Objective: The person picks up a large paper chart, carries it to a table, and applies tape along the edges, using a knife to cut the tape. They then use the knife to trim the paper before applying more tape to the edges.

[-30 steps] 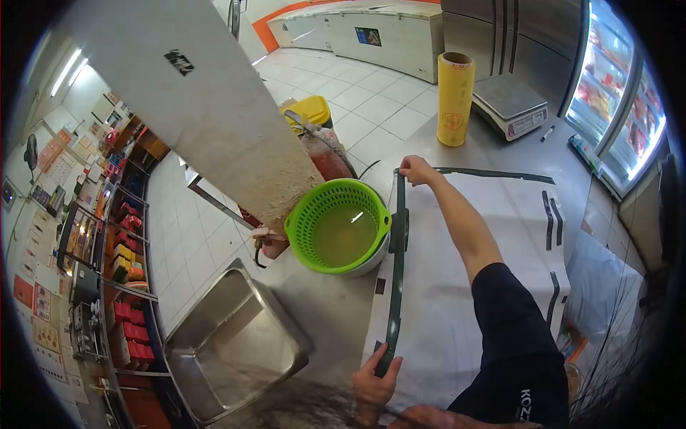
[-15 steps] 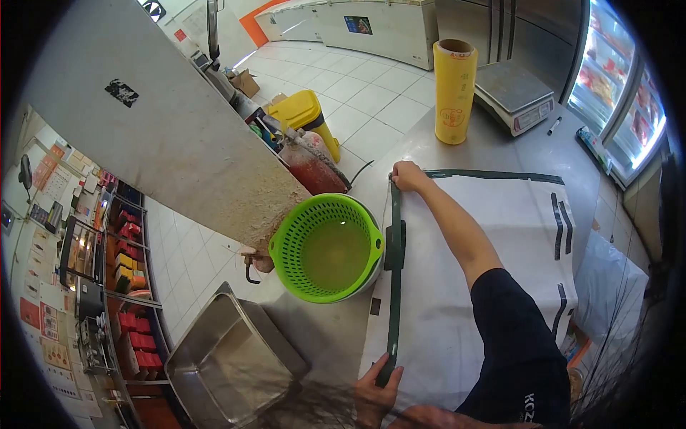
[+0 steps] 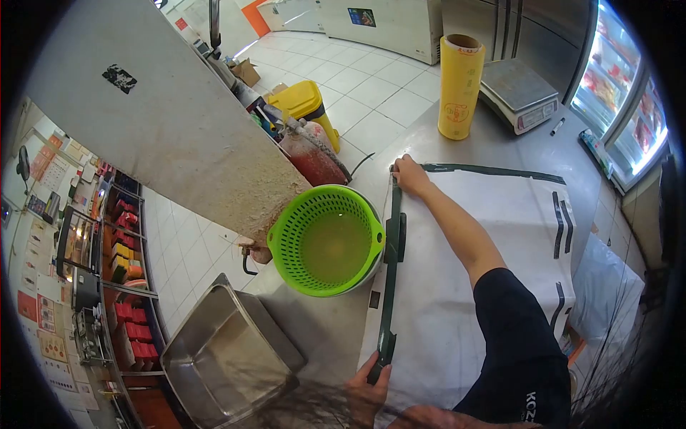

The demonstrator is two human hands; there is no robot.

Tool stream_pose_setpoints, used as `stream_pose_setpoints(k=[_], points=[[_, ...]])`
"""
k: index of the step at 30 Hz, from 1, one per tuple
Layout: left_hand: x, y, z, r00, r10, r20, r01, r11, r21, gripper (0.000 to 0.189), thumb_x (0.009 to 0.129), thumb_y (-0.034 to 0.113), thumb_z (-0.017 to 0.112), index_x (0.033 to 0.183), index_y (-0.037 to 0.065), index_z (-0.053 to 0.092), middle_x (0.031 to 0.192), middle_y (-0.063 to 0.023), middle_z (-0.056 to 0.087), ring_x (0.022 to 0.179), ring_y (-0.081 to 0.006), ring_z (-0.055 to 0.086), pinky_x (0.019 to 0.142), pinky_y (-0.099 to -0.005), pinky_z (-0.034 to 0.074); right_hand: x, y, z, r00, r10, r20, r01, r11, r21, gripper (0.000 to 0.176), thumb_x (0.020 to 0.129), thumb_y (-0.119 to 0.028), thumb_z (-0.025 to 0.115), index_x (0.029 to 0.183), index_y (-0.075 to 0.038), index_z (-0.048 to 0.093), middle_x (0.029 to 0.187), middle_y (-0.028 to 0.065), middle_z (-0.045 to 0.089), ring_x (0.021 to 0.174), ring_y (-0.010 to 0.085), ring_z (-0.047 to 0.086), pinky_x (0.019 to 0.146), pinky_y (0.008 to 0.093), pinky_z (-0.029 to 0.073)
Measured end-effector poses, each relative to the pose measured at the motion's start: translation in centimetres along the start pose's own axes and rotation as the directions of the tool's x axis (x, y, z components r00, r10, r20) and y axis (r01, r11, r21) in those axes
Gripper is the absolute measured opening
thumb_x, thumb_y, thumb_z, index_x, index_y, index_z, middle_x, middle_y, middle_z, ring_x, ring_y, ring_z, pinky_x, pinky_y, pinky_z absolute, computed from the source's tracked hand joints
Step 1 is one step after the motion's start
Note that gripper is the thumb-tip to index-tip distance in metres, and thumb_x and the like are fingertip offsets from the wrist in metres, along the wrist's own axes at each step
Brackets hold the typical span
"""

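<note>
A white sheet [image 3: 457,236] lies on the metal table, with dark green tape [image 3: 389,286] running down its left edge. More dark green tape follows its far edge, and short dark strips are on its right side. At the far left corner, my right hand [image 3: 409,176] is closed, its fingers pressed on the tape's far end. My left hand [image 3: 368,392] is at the bottom, thumb and finger closed around the tape's near end. Hair partly covers that hand. A green plastic basket [image 3: 275,250] with cloudy liquid inside stands just left of the taped edge.
A yellow roll [image 3: 459,89] stands upright beside a scale [image 3: 518,93] and a marker [image 3: 557,126] at the far end. To the lower left is a steel basin [image 3: 221,350]. A white panel [image 3: 164,121] slants in from the left, and a plastic bag [image 3: 607,286] hangs right.
The view has shifted slightly. My right hand stays at the far corner and my left hand at the near end of the tape, with fingers slightly rearranged.
</note>
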State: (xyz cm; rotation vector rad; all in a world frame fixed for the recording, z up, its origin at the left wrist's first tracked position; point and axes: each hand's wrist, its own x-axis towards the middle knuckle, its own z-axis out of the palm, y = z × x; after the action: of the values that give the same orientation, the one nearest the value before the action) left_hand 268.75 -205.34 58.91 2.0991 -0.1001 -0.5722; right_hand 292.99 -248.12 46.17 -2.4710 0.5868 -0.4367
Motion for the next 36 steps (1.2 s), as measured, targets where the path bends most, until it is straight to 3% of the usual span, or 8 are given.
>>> stream_pose_setpoints(k=[5, 8, 11, 15, 21, 30, 33, 36], points=[[0.2, -1.6, 0.3, 1.0, 0.007, -0.003, -0.007, 0.985, 0.172, 0.041, 0.078, 0.023, 0.073, 0.114, 0.005, 0.065, 0.087, -0.0195, 0.068, 0.079, -0.0254, 0.07, 0.07, -0.033, 0.054, -1.1, -0.6, -0.1, 0.992, -0.01, -0.127, 0.021, 0.996, 0.086, 0.017, 0.083, -0.013, 0.063, 0.092, 0.0, 0.056, 0.101, 0.0207, 0.054, 0.093, 0.0395, 0.058, 0.079, 0.0438, 0.05], [0.5, -2.0, 0.3, 0.993, 0.117, -0.034, -0.105, 0.962, 0.251, 0.043, 0.077, 0.023, 0.074, 0.116, 0.007, 0.065, 0.074, -0.0119, 0.069, 0.065, -0.0144, 0.066, 0.065, -0.0275, 0.051, -1.2, -0.9, -1.2, 1.0, 0.006, 0.009, -0.007, 0.994, 0.111, 0.019, 0.084, -0.013, 0.061, 0.096, 0.001, 0.057, 0.103, 0.0219, 0.055, 0.099, 0.0389, 0.057, 0.084, 0.0432, 0.048], [0.6, -2.2, -0.1, 0.986, 0.159, -0.059, -0.139, 0.956, 0.257, 0.043, 0.077, 0.024, 0.073, 0.115, 0.007, 0.065, 0.076, -0.0136, 0.069, 0.066, -0.0188, 0.068, 0.067, -0.0289, 0.051, -4.0, -1.7, -1.8, 0.941, -0.324, -0.096, 0.331, 0.94, 0.079, 0.024, 0.085, -0.015, 0.061, 0.103, 0.0, 0.059, 0.115, 0.0228, 0.055, 0.108, 0.0384, 0.054, 0.092, 0.041, 0.045], [0.4, -1.8, -0.3, 0.996, 0.081, -0.026, -0.073, 0.971, 0.23, 0.042, 0.077, 0.025, 0.073, 0.114, 0.006, 0.066, 0.076, -0.0137, 0.069, 0.067, -0.0206, 0.068, 0.066, -0.0295, 0.051, -9.1, -3.3, -1.0, 0.937, -0.178, 0.301, 0.254, 0.938, -0.236, 0.06, 0.092, -0.04, 0.047, 0.136, 0.001, 0.039, 0.144, 0.0203, 0.035, 0.134, 0.0346, 0.032, 0.109, 0.0456, 0.027], [0.2, -3.9, 0.1, 0.98, 0.198, -0.015, -0.184, 0.93, 0.317, 0.042, 0.078, 0.025, 0.073, 0.114, 0.004, 0.065, 0.076, -0.0147, 0.069, 0.062, -0.0183, 0.066, 0.062, -0.0287, 0.05, -11.6, -3.2, -0.3, 0.942, -0.171, 0.288, 0.273, 0.89, -0.365, 0.075, 0.094, -0.053, 0.032, 0.146, 0.0, 0.02, 0.155, 0.0162, 0.013, 0.143, 0.0288, 0.012, 0.115, 0.0473, 0.012], [-1.2, -4.6, -0.3, 0.97, 0.239, 0.049, -0.229, 0.817, 0.529, 0.042, 0.085, 0.028, 0.063, 0.126, 0.021, 0.058, 0.083, -0.0132, 0.065, 0.071, -0.0327, 0.064, 0.061, -0.0405, 0.05, -12.7, -4.3, 0.2, 0.952, -0.264, 0.153, 0.304, 0.864, -0.4, 0.057, 0.093, -0.041, 0.047, 0.134, -0.002, 0.042, 0.146, 0.0176, 0.034, 0.136, 0.0311, 0.03, 0.109, 0.05, 0.025], [-2.3, -5.2, -0.4, 0.97, 0.222, 0.096, -0.225, 0.681, 0.697, 0.044, 0.087, 0.028, 0.059, 0.13, 0.023, 0.053, 0.084, -0.0111, 0.063, 0.071, -0.0328, 0.063, 0.061, -0.0424, 0.05, -12.8, -6.9, -1.5, 0.869, -0.095, 0.485, 0.256, 0.926, -0.278, 0.045, 0.09, -0.034, 0.054, 0.122, -0.002, 0.052, 0.135, 0.0172, 0.046, 0.129, 0.0325, 0.04, 0.106, 0.0493, 0.031], [-3.0, -5.4, -0.8, 0.98, 0.164, 0.114, -0.195, 0.667, 0.719, 0.044, 0.089, 0.03, 0.055, 0.132, 0.023, 0.05, 0.083, -0.011, 0.062, 0.071, -0.0337, 0.063, 0.063, -0.0448, 0.05, -14.5, -7.2, -1.1, 0.91, -0.16, 0.382, 0.233, 0.96, -0.153, 0.043, 0.089, -0.034, 0.055, 0.118, -0.002, 0.055, 0.129, 0.0172, 0.051, 0.125, 0.0336, 0.043, 0.106, 0.0485, 0.031]])
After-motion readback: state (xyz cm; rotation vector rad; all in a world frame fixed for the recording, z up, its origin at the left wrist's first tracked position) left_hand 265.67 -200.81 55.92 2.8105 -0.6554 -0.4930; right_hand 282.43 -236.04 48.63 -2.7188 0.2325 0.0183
